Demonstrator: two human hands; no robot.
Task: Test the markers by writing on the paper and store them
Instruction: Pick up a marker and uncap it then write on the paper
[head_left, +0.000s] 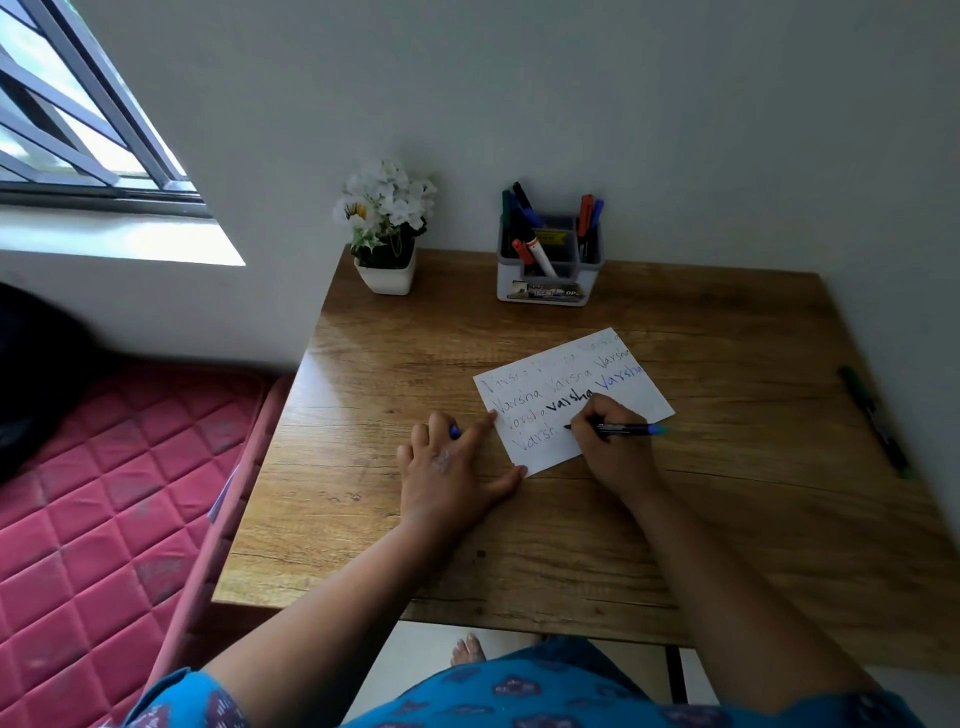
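My right fingers (597, 423) pinch a blue marker (623, 429), tip on the paper (639, 400) mid-table. My left hand (449, 467) pins the sheet's edge, holding what looks like the cap (455, 431). Testing step; next, probably recapping and dropping it in the organizer (548, 270).

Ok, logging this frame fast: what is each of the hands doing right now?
Left hand: steadies the paper with index finger and thumb; a blue cap shows between its fingers.
Right hand: grips a blue marker, tip on the paper.
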